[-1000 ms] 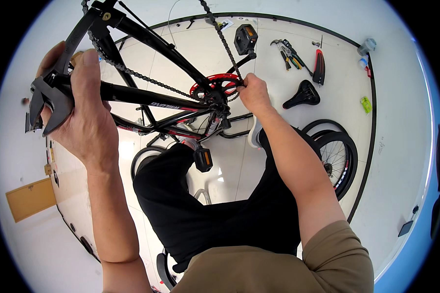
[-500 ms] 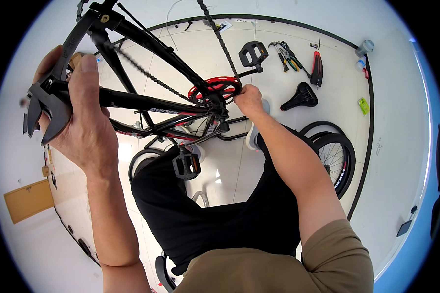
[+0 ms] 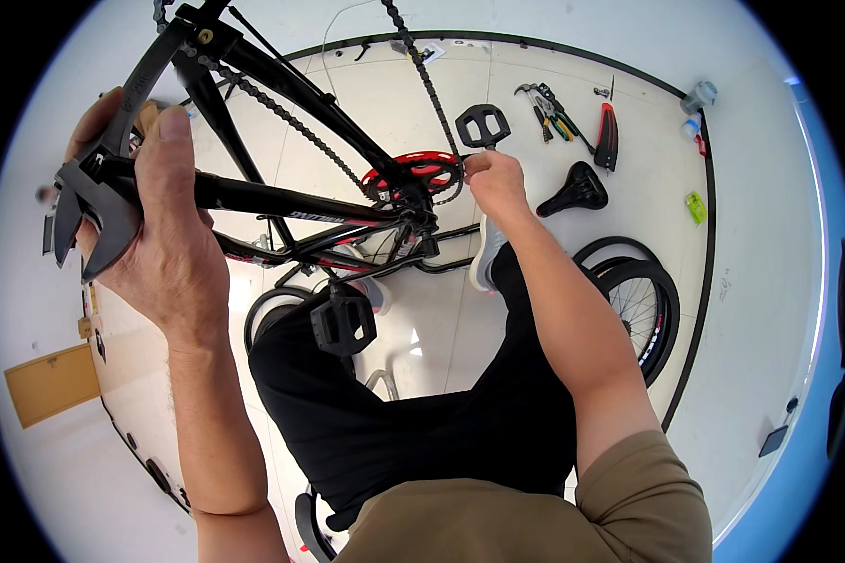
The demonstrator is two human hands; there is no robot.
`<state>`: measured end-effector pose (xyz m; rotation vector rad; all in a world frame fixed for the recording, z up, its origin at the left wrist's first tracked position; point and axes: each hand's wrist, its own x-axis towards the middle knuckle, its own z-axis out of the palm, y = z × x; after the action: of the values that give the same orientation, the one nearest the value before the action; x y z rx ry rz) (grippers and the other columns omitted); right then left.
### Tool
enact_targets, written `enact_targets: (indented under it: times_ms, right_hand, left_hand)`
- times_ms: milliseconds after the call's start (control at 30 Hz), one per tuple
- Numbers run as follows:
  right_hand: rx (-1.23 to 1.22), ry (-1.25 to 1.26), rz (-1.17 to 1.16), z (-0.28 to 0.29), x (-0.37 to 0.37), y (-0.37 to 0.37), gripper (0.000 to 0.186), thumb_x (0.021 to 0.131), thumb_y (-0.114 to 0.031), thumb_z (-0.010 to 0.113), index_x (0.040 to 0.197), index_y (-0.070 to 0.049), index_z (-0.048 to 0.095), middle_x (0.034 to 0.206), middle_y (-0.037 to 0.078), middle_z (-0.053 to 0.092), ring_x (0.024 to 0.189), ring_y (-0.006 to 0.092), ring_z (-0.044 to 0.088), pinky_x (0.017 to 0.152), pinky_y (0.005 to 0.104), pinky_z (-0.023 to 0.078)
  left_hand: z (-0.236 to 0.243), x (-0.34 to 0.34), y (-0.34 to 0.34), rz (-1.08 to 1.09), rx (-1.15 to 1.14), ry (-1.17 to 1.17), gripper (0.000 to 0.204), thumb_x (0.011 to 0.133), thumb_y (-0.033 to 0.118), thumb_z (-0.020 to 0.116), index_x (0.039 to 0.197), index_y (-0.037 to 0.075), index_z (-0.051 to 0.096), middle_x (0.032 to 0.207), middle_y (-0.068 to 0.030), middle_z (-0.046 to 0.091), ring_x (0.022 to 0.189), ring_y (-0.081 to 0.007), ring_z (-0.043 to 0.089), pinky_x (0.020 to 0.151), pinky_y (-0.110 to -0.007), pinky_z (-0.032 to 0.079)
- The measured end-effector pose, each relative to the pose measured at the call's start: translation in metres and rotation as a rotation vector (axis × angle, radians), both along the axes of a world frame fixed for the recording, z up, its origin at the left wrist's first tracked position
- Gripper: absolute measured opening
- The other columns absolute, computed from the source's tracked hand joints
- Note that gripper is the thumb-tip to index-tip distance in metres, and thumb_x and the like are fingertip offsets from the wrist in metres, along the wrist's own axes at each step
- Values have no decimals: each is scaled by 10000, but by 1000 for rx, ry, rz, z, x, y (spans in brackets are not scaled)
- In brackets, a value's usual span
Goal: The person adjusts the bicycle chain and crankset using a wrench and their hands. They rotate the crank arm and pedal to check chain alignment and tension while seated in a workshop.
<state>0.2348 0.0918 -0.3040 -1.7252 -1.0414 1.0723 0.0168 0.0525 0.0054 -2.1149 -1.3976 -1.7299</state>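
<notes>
A black bicycle frame (image 3: 286,197) reaches from the upper left to the middle of the view. My left hand (image 3: 174,225) is wrapped round its near left end, by the forked dark metal dropout (image 3: 103,220). At the red and black chainring (image 3: 422,172) my right hand (image 3: 496,186) is closed on the crank arm, just below the far pedal (image 3: 483,126); its fingertips are partly hidden. The chain (image 3: 296,124) slants down to the chainring, and another run of it rises to the top edge. Over my left knee hangs the near pedal (image 3: 344,320).
Pliers and a hammer (image 3: 552,113) lie on the floor at the far right. Close by are a red and black mudguard piece (image 3: 606,139) and a black saddle (image 3: 573,190). Wheels (image 3: 643,310) rest beside my right leg. A cardboard box (image 3: 53,385) is at the left.
My right hand has moved slightly up and right along the chainring's edge. Both pedals have shifted and tilted as the crank turned a little. My left hand keeps its hold.
</notes>
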Motion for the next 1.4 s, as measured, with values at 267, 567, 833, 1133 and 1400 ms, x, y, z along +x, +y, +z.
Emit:
enact_targets:
  times_ms: [267,567,833,1133,1400]
  right_hand:
    - [125,-66,16,17,-7,-9,239,806,32,582,1001,17,719,942,175,746,920,313,718,857,389,553]
    - [106,-200,-1,12,-13,-14,153,824,-16,617,952,18,694,899,200,727,896,353,702,820,418,549]
    - [53,-214,-10,-6,-14,-7,123,772,-11,613,836,2,718,899,214,720,894,376,690,825,442,538]
    - [-159,46,0,-19,-16,-4,213,799,-28,591,909,-19,774,960,222,725,953,360,696,865,407,541]
    - [156,-79,-100,25,-24,-14,248,868,11,537,1041,17,713,1041,211,729,984,348,703,898,398,539]
  left_hand:
    - [1,-1,-4,-80,-83,-113,372,905,149,773,1212,-6,632,891,-33,646,687,-32,537,575,-163,396]
    - [2,0,-5,-85,-110,-139,371,904,147,775,1210,-11,635,896,-27,646,695,-30,531,595,-162,397]
    - [1,-1,-2,-83,-75,-119,386,900,157,778,1213,-16,634,910,-33,650,708,-33,532,613,-169,402]
    - [1,-1,-3,-74,-97,-132,373,897,140,771,1212,-6,632,910,-33,651,719,-39,547,617,-168,407]
    - [0,-4,-1,-94,-61,-131,371,894,105,768,1210,-21,620,950,-43,650,778,-65,567,693,-192,454]
